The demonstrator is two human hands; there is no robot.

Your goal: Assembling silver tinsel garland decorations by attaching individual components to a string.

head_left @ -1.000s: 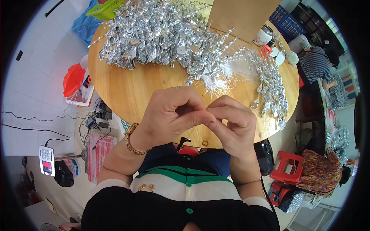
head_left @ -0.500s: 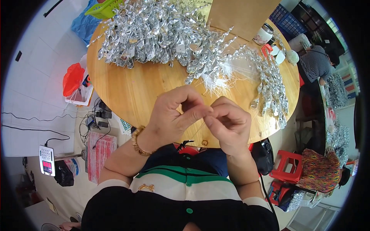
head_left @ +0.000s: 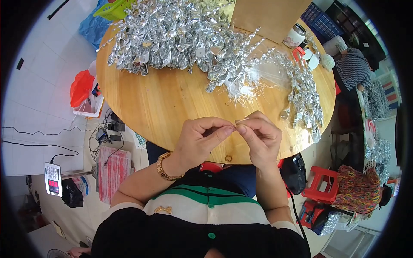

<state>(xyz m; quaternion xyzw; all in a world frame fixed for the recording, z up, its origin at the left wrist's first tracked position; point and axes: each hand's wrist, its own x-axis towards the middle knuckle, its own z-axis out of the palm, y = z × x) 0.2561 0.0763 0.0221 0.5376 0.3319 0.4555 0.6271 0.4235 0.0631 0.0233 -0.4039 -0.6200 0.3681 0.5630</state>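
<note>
Above the near part of a round wooden table [head_left: 150, 99], my left hand [head_left: 202, 139] and my right hand [head_left: 261, 137] meet fingertip to fingertip. Thumb and forefinger are pinched together on both hands. Whatever lies between them is too small and thin to make out. Just beyond my hands lies a bundle of fine white threads [head_left: 243, 90]. A large heap of shiny silver leaf-like strands [head_left: 167, 43] covers the far left of the table. A smaller bunch of silver strands [head_left: 304, 96] hangs toward the right edge.
A brown cardboard piece [head_left: 266, 19] stands at the back, beside a jar [head_left: 295, 36]. A red stool [head_left: 322, 185] is on the right, near two other people. At left are a red bag [head_left: 81, 89], cables [head_left: 103, 137] and a scale display [head_left: 53, 178].
My left hand has come down toward me and its wrist has turned. The right hand has shifted only slightly. Both still pinch at the same meeting point.
</note>
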